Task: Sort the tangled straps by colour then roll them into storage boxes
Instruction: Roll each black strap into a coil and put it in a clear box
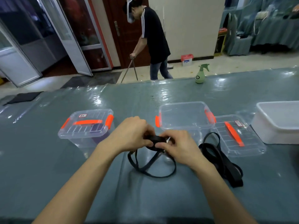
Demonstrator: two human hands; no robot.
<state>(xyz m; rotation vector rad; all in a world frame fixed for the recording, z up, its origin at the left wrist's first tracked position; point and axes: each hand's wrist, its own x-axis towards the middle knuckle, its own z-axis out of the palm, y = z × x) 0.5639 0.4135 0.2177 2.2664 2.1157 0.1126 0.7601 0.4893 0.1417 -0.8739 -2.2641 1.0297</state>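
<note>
Above the middle of the table (145, 97), we held a black strap (157, 139) between both hands — the left hand (134, 133) pinched shut on the coiled part, the right hand (176, 146) closed on it from the other side, fingertips feeding the next turn. The strap's loose tail (150, 168) hung down and lay in loops on the near surface. To roll well here, we judged, the left hand should keep the coil tight and flat while the right drew the tail in without twists. The open box (186, 115) stood just beyond the hands, its lid (234, 135) flat to its right, so the finished roll had a short way to go. More black straps (226, 165) lay piled near right — well apart from the closed box (87, 125) at left.
</note>
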